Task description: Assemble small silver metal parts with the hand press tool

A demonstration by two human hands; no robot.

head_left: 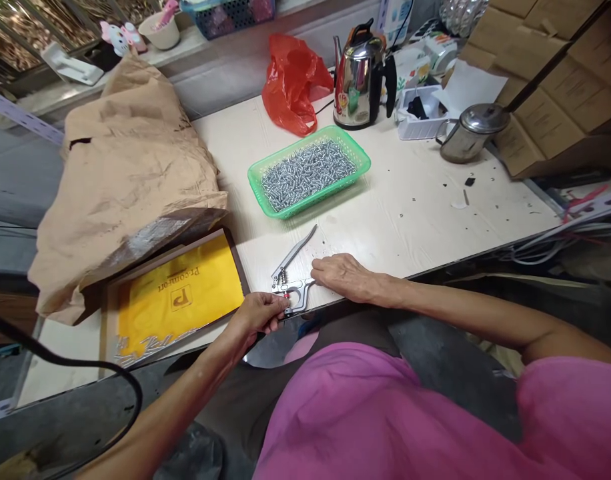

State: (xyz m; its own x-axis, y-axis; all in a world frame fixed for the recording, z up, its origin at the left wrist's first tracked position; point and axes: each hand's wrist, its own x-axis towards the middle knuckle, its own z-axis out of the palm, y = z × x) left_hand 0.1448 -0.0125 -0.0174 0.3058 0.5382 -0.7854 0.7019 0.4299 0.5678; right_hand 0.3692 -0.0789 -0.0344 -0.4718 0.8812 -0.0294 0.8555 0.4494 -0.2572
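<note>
Silver spring-loaded hand pliers (299, 288), like snap-fastener pliers, lie at the table's front edge with their handles spread apart. My right hand (343, 275) is closed around the end of the lower handle. At the jaw, beside a small red part, my left hand (263, 311) is pinched together; anything small between its fingertips is hidden. Beyond the pliers stands a green plastic basket (285, 213) holding many small ridged metal pieces (310, 173). To the left, a shallow box with a yellow sheet (185, 283) carries several slim silver pieces (155, 343) along its near edge.
A brown paper bag (130, 173) covers the left back. Behind the basket are a red plastic bag (293, 87) and a steel kettle (358, 83). A metal pot (473, 133), a white tray (420, 123) and cardboard (550, 80) stand right. A black cable (85, 363) hangs lower left.
</note>
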